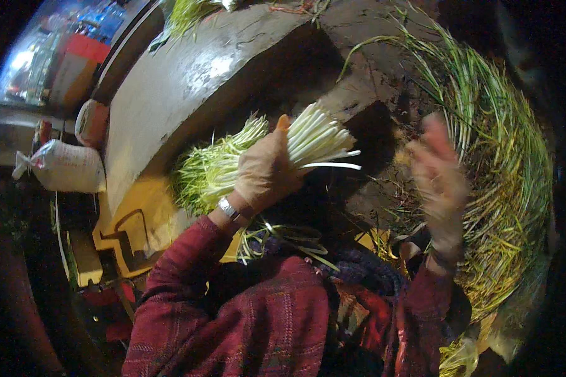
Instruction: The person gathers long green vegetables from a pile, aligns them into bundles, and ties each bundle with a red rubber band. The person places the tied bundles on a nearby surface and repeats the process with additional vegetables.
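My left hand (269,169) is closed around a thick bundle of leafy stalks (318,136), probably chives or young garlic greens. The pale white stem ends point up and to the right, and one stalk sticks out past the others. Yellow-green leaf tips fan out on the bundle's other side. My right hand (438,174) is blurred by motion, with its fingers raised and nothing visible in it. Behind it lies a large heap of loose long green stalks (504,141), yellowing toward its lower part. A few loose strands (306,238) rest on my lap.
A grey ledge (170,99) runs across the upper left, with another bunch of greens (188,16) at its far end. A tied white sack (68,165) and a box with a red top (78,66) stand at the left. Plant scraps litter the dark ground (377,198).
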Available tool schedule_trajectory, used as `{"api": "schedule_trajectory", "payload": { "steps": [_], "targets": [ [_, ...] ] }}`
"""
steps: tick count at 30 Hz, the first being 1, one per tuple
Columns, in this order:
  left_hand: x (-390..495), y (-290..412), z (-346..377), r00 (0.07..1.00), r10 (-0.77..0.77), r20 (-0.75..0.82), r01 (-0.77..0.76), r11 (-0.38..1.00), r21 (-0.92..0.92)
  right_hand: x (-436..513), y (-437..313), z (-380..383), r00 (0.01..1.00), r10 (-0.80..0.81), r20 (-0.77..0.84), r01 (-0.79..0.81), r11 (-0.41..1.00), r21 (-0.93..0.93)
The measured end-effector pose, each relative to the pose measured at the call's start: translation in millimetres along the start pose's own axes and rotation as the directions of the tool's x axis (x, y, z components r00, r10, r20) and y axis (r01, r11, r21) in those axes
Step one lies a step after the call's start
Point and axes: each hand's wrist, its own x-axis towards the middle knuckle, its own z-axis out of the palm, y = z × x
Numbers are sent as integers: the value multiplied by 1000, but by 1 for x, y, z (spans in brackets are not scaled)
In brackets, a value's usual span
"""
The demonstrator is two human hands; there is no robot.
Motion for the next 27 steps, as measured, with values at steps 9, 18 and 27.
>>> {"api": "schedule_trajectory", "payload": {
  "steps": [9,18,27],
  "targets": [
    [5,-5,2,997,22,-71,-29,994,-104,17,-109,6,169,-944,284,-223,244,944],
    [2,8,-3,999,-24,-21,15,939,-344,-65,-4,81,964,258,67,-267,937,224],
    [-31,28,-8,978,198,-66,-201,978,-56,-90,52,240,929,332,164,-366,893,263]
  ]
}}
